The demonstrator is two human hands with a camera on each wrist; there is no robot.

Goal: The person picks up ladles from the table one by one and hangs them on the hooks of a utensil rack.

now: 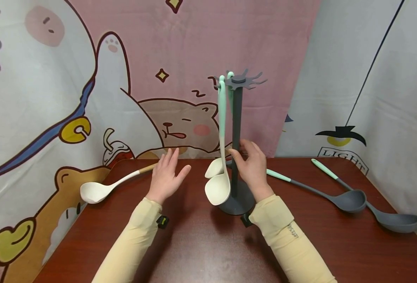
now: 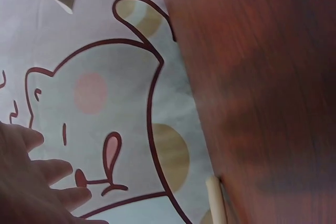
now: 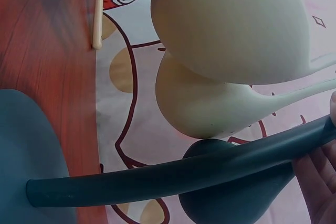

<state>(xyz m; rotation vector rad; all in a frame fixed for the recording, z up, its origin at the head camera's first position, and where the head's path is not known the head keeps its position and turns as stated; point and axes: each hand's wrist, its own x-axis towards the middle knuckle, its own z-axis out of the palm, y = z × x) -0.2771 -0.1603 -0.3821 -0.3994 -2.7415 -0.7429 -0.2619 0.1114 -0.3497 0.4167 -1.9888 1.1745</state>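
A dark grey utensil stand (image 1: 236, 118) with a round base and hooked top stands on the table. My right hand (image 1: 252, 168) grips its pole, thumb in front and fingers behind. On the hooks hang two white ladles with mint handles, a nearer ladle (image 1: 218, 189) and a farther ladle (image 1: 213, 168). In the right wrist view, a dark grey bowl-shaped head (image 3: 236, 192) shows behind the pole. My left hand (image 1: 165, 177) holds nothing, its fingers spread above the table left of the stand. Nearest to it lies a white ladle (image 1: 97, 192) with a wooden handle.
At the right on the brown table (image 1: 201, 251) lie two dark grey utensils with mint handles, a ladle (image 1: 350, 200) and a longer spoon-like one (image 1: 397, 222). A printed cloth (image 1: 180, 47) hangs behind the table.
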